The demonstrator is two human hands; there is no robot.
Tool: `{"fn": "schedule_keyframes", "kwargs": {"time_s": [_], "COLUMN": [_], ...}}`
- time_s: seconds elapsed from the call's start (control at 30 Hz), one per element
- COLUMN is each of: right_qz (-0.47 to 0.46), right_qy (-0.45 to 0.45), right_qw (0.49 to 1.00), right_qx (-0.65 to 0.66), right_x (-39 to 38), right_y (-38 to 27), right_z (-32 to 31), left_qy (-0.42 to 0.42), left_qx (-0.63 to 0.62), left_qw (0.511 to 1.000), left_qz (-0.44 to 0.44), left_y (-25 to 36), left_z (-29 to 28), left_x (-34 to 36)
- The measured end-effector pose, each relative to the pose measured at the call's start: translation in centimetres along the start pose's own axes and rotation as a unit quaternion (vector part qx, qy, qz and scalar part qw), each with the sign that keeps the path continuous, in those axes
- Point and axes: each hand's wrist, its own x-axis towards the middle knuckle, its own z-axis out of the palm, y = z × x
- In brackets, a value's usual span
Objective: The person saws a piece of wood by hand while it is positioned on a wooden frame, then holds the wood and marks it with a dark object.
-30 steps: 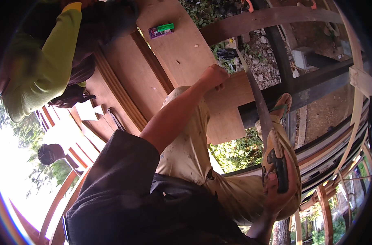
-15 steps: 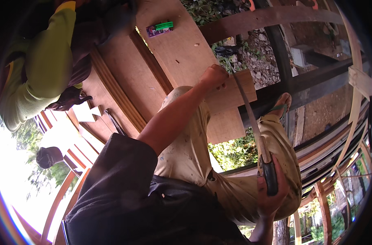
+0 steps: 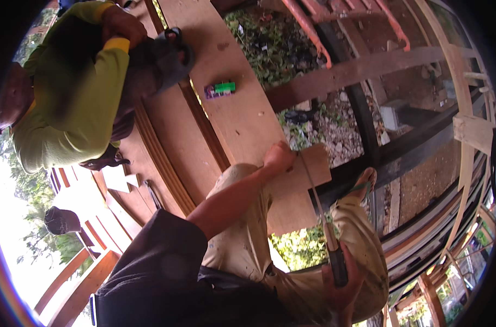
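My right hand (image 3: 343, 282) is wrapped round the dark handle of a hand saw (image 3: 313, 188), low at the right beside my bent leg. The narrow blade runs up and away from it, across the end of a wooden board (image 3: 297, 191). Beside the blade's far end, my left hand (image 3: 279, 158) is closed with curled fingers, pressing on the board at its edge. My left knee rests against the same board. Where the blade's teeth meet the wood is too fine to make out.
A small purple packet with a green piece (image 3: 220, 90) lies farther up a long plank (image 3: 231, 117). At the left sits another person in a yellow-green sleeve (image 3: 76, 125). An orange plastic chair (image 3: 313, 35) stands beyond dark beams (image 3: 417, 144). My sandalled foot (image 3: 365, 182) is near the saw.
The view has tilted up, showing more of the other person and the orange chair. My right hand has pushed the saw forward, its handle nearer the board. My left hand keeps its place on the board.
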Motion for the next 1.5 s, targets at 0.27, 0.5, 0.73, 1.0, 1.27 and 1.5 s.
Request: {"fn": "schedule_keyframes", "kwargs": {"time_s": [0.27, 0.5, 0.73, 1.0, 1.27, 1.5], "right_qz": [0.078, -0.004, -0.023, -0.086, -0.052, -0.036], "right_qy": [-0.096, -0.035, -0.032, 0.001, -0.025, -0.025], "right_qw": [0.988, 0.996, 0.995, 0.992, 0.996, 0.997], "right_qx": [-0.095, -0.086, -0.089, -0.089, -0.068, -0.067], "right_x": [-0.9, -1.0, -1.5, -1.3, -1.2, -1.2], "right_y": [0.7, -1.8, -2.8, -0.9, -2.0, -2.1], "right_z": [-1.3, -1.0, -0.6, 0.1, 0.0, -0.5], "left_qy": [-0.113, -0.17, -0.138, -0.136, -0.164, -0.24], "left_qx": [-0.206, -0.16, -0.204, -0.213, -0.204, -0.219], "left_qw": [0.97, 0.969, 0.966, 0.965, 0.965, 0.936], "left_qz": [-0.056, -0.084, -0.074, -0.065, -0.022, -0.14], "left_y": [0.5, 2.9, 3.5, 3.5, -0.4, 2.0], "left_z": [-1.0, -1.1, -2.4, -2.3, -0.5, -1.5], "left_x": [0.6, 1.1, -0.8, -1.0, 1.3, 0.1]}}
